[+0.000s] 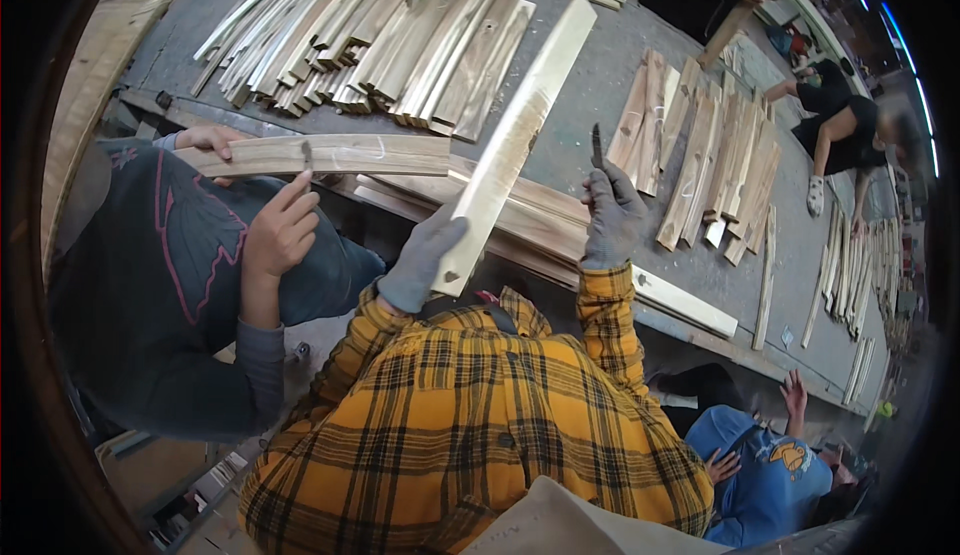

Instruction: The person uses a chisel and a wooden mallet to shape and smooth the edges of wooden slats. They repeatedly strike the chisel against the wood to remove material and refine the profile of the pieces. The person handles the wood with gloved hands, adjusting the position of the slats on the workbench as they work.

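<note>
My left hand (422, 260), in a grey glove, grips the near end of a long pale wooden board (518, 140). The board slants away from me to the far right over the table, with a rough brownish patch along its middle and a dark knot near my hand. In my gloved right hand (613, 213) is a small knife (597, 145), its dark blade pointing up and away. The blade stands apart from the board, to the right of it. My right fingers are wrapped round the handle, which they mostly hide.
A big stack of wooden strips (400, 40) lies at the far left of the grey table (560, 85); more boards (715, 155) lie to the right. Boards are piled along the near edge. Close on my left, a co-worker holds a board (380, 153). Other people stand around the table.
</note>
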Demonstrator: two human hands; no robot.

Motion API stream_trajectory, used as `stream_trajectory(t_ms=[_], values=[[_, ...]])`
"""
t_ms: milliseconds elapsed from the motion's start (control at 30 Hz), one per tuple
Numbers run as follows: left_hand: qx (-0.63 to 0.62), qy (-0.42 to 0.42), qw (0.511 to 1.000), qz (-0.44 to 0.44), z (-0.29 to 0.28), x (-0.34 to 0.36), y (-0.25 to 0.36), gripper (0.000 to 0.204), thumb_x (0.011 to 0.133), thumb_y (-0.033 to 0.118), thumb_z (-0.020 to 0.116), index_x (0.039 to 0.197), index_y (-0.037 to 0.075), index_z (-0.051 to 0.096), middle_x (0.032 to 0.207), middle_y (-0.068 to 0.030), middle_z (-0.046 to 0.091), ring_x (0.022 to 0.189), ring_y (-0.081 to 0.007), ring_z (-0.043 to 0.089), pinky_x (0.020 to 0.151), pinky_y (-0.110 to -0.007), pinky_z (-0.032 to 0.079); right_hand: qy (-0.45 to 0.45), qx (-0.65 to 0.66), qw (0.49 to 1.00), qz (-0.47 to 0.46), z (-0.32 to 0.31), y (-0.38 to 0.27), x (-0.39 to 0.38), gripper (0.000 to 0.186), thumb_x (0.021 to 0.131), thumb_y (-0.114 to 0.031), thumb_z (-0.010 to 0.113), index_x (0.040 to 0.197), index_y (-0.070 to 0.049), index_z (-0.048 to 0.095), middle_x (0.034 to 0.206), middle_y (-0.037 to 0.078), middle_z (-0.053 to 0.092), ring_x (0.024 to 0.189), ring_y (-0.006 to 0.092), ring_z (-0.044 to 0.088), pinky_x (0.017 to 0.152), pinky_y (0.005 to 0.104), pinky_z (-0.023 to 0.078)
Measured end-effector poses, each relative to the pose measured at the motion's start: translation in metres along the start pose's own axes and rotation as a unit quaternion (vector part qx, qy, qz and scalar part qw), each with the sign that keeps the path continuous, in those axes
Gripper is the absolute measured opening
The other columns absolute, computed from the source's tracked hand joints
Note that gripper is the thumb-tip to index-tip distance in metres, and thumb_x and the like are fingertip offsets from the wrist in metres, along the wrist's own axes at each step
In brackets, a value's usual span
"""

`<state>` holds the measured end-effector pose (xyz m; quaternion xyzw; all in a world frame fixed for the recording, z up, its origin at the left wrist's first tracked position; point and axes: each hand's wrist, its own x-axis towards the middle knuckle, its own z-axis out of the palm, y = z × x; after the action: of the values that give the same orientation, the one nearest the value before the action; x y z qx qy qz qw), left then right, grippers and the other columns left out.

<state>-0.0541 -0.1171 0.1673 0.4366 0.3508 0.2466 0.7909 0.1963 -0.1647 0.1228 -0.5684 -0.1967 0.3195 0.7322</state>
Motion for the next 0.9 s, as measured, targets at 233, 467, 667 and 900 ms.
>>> stream_trajectory(t_ms=[233,467,667,900], values=[[0.659,0.172,0.711,0.174,0.03,0.0,0.002,0.066,0.086,0.031,0.068,0.145,0.01,0.044,0.096,-0.0131,0.059,0.082,-0.0283,0.06,0.071,-0.04,0.051,-0.025,-0.162,0.985,0.05,0.035,-0.014,0.02,0.022,0.088,-0.025,0.074,0.09,-0.003,0.074,0.068,-0.004,0.059,0.057,0.0021,0.042,0.05,0.0191,0.03],[0.675,0.227,0.629,0.314,0.02,0.016,-0.035,0.072,0.078,0.04,0.074,0.137,0.007,0.049,0.097,-0.0133,0.056,0.083,-0.0332,0.056,0.071,-0.043,0.049,-0.032,-0.172,0.984,0.041,0.05,-0.02,0.024,0.022,0.083,-0.021,0.078,0.083,0.0,0.069,0.065,-0.002,0.056,0.059,0.0068,0.046,0.054,0.0224,0.035],[0.637,0.266,0.642,0.334,0.019,0.006,-0.025,0.075,0.077,0.042,0.076,0.136,0.004,0.049,0.1,-0.015,0.057,0.091,-0.0348,0.055,0.078,-0.046,0.049,-0.117,0.113,0.978,0.133,0.004,0.008,0.054,0.014,0.09,-0.013,0.068,0.097,-0.002,0.063,0.068,-0.002,0.054,0.046,0.0047,0.038,0.042,0.0215,0.026],[0.554,0.241,0.751,0.267,0.013,0.009,-0.033,0.049,0.083,0.03,0.073,0.124,0.005,0.061,0.097,-0.0123,0.059,0.09,-0.0295,0.057,0.079,-0.041,0.048,-0.109,0.203,0.966,0.115,-0.058,-0.007,0.079,0.018,0.096,-0.013,0.061,0.111,-0.004,0.06,0.078,-0.001,0.059,0.046,0.0043,0.039,0.043,0.0199,0.028]])
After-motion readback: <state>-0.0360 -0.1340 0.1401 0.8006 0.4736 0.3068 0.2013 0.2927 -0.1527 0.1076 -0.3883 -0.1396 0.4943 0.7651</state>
